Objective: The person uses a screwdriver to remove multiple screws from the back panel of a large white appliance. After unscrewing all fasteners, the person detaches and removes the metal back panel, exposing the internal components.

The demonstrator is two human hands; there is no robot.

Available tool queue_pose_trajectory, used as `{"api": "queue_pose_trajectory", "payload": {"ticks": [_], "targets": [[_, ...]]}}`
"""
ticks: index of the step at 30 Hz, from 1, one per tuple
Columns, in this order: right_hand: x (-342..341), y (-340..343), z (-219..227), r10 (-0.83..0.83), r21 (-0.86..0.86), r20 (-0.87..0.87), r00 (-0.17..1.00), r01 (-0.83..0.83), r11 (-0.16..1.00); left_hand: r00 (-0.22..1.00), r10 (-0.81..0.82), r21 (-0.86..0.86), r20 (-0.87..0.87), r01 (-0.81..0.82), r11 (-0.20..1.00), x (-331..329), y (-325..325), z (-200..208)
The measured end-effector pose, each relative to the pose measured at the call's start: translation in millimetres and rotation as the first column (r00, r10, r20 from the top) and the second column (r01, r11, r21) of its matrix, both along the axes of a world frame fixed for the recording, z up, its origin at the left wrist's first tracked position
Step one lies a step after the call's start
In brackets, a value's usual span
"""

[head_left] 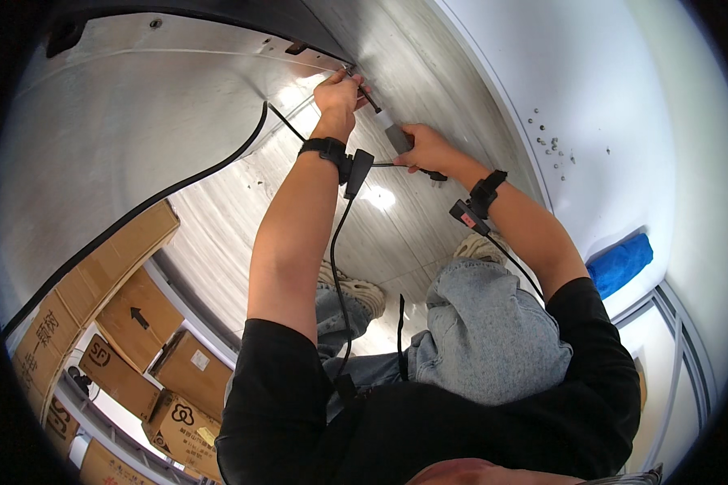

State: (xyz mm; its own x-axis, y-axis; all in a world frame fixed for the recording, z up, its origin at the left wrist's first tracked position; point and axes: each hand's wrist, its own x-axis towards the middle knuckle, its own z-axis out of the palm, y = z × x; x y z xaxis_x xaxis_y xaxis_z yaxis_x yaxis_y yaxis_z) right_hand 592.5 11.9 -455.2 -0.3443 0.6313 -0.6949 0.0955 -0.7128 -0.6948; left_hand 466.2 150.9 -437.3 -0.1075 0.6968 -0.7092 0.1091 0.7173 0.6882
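My right hand point(426, 149) is wrapped round the grey body of a screwdriver-like tool point(395, 132). Its dark, thin shaft points up and left toward the edge of a large silvery panel point(178, 89). At that edge, my left hand point(336, 95) is closed round the area of the shaft's tip, its fingers pinched together. What lies between those fingers is too small to make out. A black piece point(434, 175) sticks out below my right hand. Each wrist wears a black strap with a cabled black block.
Small screws or nuts point(552, 149) lie scattered on the white surface to the right, with a blue bundle point(620, 265) nearer me. A black cord point(150, 200) runs along the panel. Cardboard boxes point(137, 315) are stacked at lower left. Wood-look flooring point(396, 234) lies below.
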Motion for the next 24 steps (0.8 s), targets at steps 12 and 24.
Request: {"api": "queue_pose_trajectory", "payload": {"ticks": [12,24], "targets": [[-10.6,-13.5,-8.6,-0.213,0.054,0.042,0.976,0.211,0.976,0.997,-0.07,0.014,-0.042,0.071,0.997,2.3,0.4,2.1],[-11.6,-8.2,14.6,-0.115,0.109,0.219,0.969,0.093,0.99,0.997,0.067,0.032,-0.029,-0.066,0.997,-0.2,2.7,5.2]]}}
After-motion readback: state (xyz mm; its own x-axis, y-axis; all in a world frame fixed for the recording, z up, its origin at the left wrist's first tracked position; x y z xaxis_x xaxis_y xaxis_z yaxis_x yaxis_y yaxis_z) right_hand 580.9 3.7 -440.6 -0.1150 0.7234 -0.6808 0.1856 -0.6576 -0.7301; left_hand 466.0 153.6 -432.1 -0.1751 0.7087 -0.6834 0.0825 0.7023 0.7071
